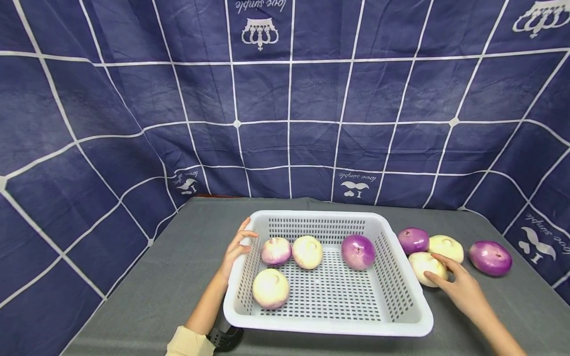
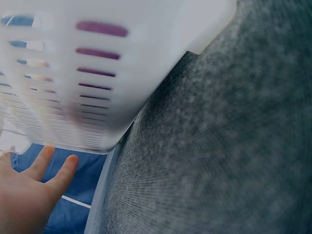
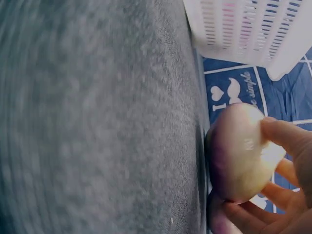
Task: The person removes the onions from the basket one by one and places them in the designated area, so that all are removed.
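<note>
In the head view, my left hand (image 1: 233,252) is at the left rim of a white plastic basket (image 1: 329,327), its fingertips on or just over the rim. Its fingers look straight and spread beside the perforated wall in the left wrist view. Right of the basket, my right hand (image 1: 463,291) grips a pale turnip (image 1: 425,268), thumb on one side and fingers on the other. Up close, this turnip (image 3: 241,153) shows a purple side against the grey cloth. Inside the basket lie a purple turnip (image 1: 358,252) and three paler ones, including one turnip (image 1: 270,289) at the near left.
Beside the gripped turnip lie a purple turnip (image 1: 413,241) and a pale turnip (image 1: 447,248). Another purple turnip (image 1: 490,258) sits farther right. Grey cloth (image 1: 178,257) covers the table, and a blue checked curtain (image 1: 311,99) hangs behind and at both sides.
</note>
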`<action>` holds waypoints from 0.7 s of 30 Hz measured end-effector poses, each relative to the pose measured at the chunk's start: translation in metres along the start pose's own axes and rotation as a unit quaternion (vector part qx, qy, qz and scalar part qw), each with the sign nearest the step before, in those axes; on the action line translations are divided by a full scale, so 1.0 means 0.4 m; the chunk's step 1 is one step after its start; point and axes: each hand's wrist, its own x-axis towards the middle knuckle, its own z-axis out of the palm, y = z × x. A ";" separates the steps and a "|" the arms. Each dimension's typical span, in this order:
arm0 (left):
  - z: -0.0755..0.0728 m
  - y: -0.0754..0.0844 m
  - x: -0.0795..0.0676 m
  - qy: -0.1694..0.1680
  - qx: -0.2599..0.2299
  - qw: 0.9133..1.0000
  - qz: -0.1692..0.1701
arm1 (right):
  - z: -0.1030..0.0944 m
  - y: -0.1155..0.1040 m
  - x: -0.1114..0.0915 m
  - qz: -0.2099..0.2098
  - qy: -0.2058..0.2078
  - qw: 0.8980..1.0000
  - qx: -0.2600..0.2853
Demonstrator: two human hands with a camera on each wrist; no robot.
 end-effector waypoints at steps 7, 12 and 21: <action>-0.003 -0.003 0.003 -0.001 0.000 1.000 0.002 | 0.013 0.014 -0.008 -0.021 0.005 1.000 0.001; -0.005 -0.004 0.002 -0.001 0.005 1.000 0.002 | 0.012 0.011 -0.010 -0.039 0.029 0.999 0.001; -0.008 -0.011 0.002 -0.001 0.007 1.000 0.009 | -0.004 -0.013 -0.017 -0.048 0.044 0.997 0.031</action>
